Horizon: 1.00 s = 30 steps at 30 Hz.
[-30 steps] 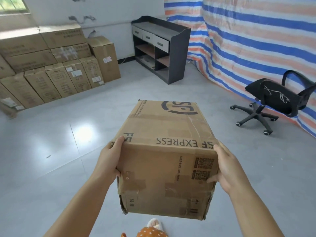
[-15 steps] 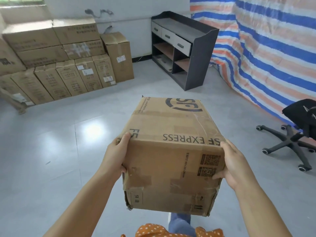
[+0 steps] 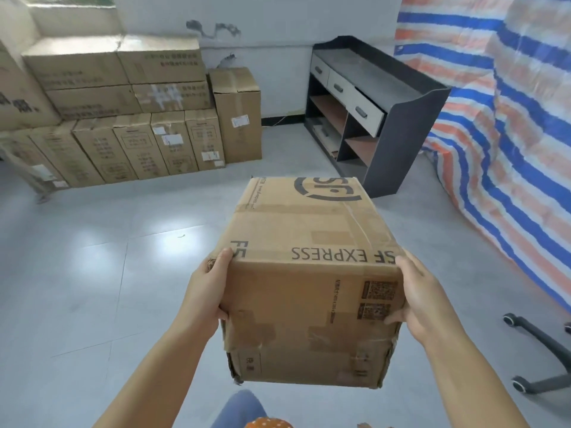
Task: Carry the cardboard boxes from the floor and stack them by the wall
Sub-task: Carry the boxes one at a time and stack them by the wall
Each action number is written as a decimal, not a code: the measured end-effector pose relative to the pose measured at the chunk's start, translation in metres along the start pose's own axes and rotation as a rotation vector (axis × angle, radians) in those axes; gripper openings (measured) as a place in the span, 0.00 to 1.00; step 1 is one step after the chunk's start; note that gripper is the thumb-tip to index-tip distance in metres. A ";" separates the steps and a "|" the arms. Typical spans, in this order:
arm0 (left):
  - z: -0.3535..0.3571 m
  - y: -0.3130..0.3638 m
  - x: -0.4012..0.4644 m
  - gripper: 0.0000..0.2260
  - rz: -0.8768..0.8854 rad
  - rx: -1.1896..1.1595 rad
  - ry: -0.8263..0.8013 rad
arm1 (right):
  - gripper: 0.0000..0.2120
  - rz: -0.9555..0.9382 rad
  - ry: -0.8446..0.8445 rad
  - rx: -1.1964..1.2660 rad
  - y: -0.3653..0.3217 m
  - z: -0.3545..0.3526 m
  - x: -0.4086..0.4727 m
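Note:
A brown cardboard box [image 3: 306, 242] printed SF EXPRESS is held in the air in front of me, above the grey floor. My left hand [image 3: 207, 288] grips its near left edge, thumb on the top corner. My right hand [image 3: 417, 299] grips the near right edge, thumb on the front face. Against the white far wall at the left stands a stack of cardboard boxes [image 3: 123, 109], several upright on the floor with wider ones on top.
A dark cabinet with grey drawers [image 3: 380, 118] stands by the far wall at the right. A blue, orange and white striped tarp [image 3: 506, 134] hangs along the right side. A black chair base with castors [image 3: 540, 359] is at the lower right.
I have walked closer to the far wall with the box. The stacked boxes and cabinet look larger, and the office chair has slid mostly out of view at the right.

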<state>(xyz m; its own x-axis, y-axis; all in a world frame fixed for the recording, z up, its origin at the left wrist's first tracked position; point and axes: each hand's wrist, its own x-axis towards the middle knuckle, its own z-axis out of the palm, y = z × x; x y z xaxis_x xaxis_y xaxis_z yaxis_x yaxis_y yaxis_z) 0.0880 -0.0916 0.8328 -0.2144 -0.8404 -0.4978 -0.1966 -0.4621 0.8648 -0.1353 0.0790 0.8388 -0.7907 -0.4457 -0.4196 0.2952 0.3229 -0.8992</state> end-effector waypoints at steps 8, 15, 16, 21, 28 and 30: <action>0.051 0.074 0.151 0.06 -0.001 0.036 -0.025 | 0.15 0.021 -0.034 0.012 -0.056 0.068 0.148; 0.101 0.189 0.295 0.07 0.038 0.082 -0.060 | 0.15 0.006 0.035 0.064 -0.148 0.139 0.277; 0.107 0.204 0.313 0.07 0.041 0.073 -0.067 | 0.15 -0.002 0.050 0.063 -0.160 0.148 0.294; 0.134 0.252 0.392 0.05 0.059 0.044 -0.050 | 0.18 -0.037 0.071 0.047 -0.209 0.190 0.370; 0.171 0.304 0.522 0.06 -0.006 0.006 0.031 | 0.21 -0.016 -0.040 -0.046 -0.268 0.266 0.517; 0.188 0.323 0.563 0.06 -0.030 -0.020 0.061 | 0.18 -0.005 -0.070 -0.063 -0.287 0.286 0.566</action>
<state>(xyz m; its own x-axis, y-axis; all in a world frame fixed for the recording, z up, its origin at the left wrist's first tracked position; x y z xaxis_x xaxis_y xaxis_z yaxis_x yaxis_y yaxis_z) -0.2758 -0.6607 0.8197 -0.1499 -0.8415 -0.5191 -0.1830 -0.4923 0.8510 -0.5141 -0.5052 0.8236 -0.7518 -0.5042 -0.4249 0.2553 0.3715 -0.8926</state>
